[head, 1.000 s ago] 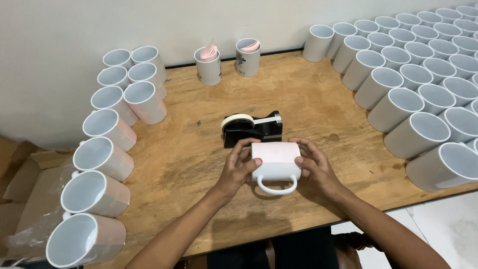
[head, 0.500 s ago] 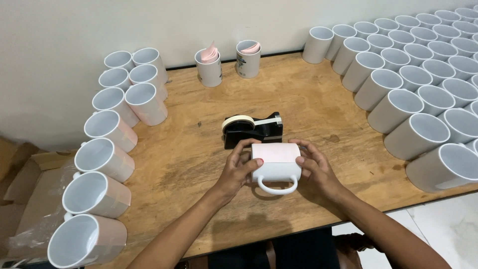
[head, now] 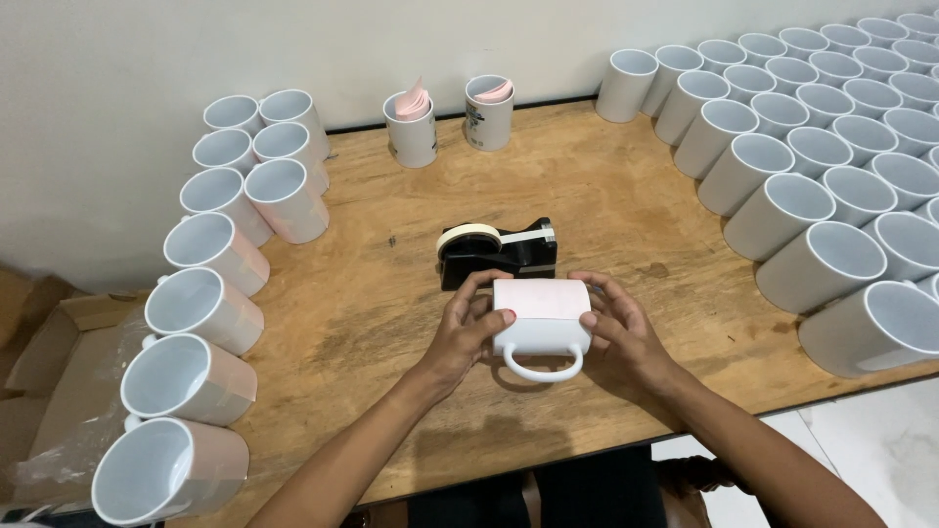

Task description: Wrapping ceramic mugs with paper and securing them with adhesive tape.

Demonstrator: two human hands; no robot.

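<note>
A: Holding one white mug (head: 541, 328) on its side, both hands. Left hand (head: 468, 337) clamps the left end, right hand (head: 618, 332) the right end, fingers curled over the top. Grip is closed on the mug from both sides.

B: Mug position?

A: Near edge of the wooden table (head: 391, 323), centre, resting on or just above the surface, cannot tell which. Handle points toward the person. Pink sheet (head: 543, 298) wraps the upper side of the body.

B: What's behind it?

A: Black tape dispenser (head: 499, 254) just beyond the mug, roll of pale tape (head: 468, 235) on its left end. The left hand's fingertips are close to the dispenser base; contact unclear.

B: Left side?

A: Column of white mugs with pink wrap (head: 201, 323) lying tilted, mouths facing the camera, running from near corner to far wall. Cardboard box with clear plastic (head: 68, 391) sits off the table edge, lower left.

B: Right side?

A: Dense block of plain white mugs (head: 831, 176), several rows, also tipped toward the camera, well apart from the hands.

B: Far end?

A: Two upright mugs by the wall, left one (head: 412, 132) and right one (head: 489, 112), each stuffed with rolled pink sheets.
</note>
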